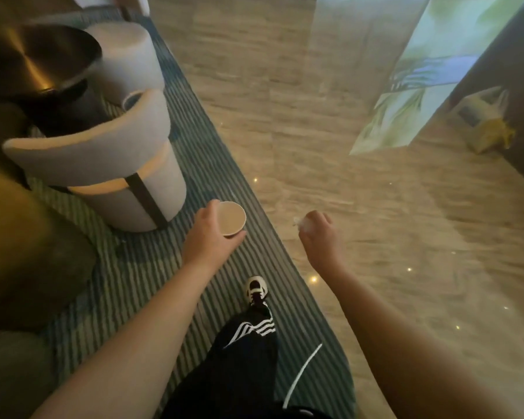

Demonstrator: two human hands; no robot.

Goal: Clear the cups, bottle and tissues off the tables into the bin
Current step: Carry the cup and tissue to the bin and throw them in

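Beyond the right hand (318, 234) and off to its far side spreads the pale marble floor (330, 131), the largest thing in view, with a yellow bag (490, 131) lying on it far ahead of that hand against a dark wall. Under the left hand (208, 237) and running back toward the body lies the striped green carpet (127, 282). Ahead of the left hand and to its outer side stands a grey round-backed chair (103, 164), near but not touching it; farther on in the same direction is a round dark metal table (34, 58). Below and between both hands, a leg in black striped trousers (242, 352) ends in a black-and-white shoe (256, 290). The left hand grips a paper cup (231, 218) upright, fingers curled round its side, its open mouth facing up. The right hand is closed round a crumpled white tissue (300, 220), which peeps out at the knuckles' inner side.
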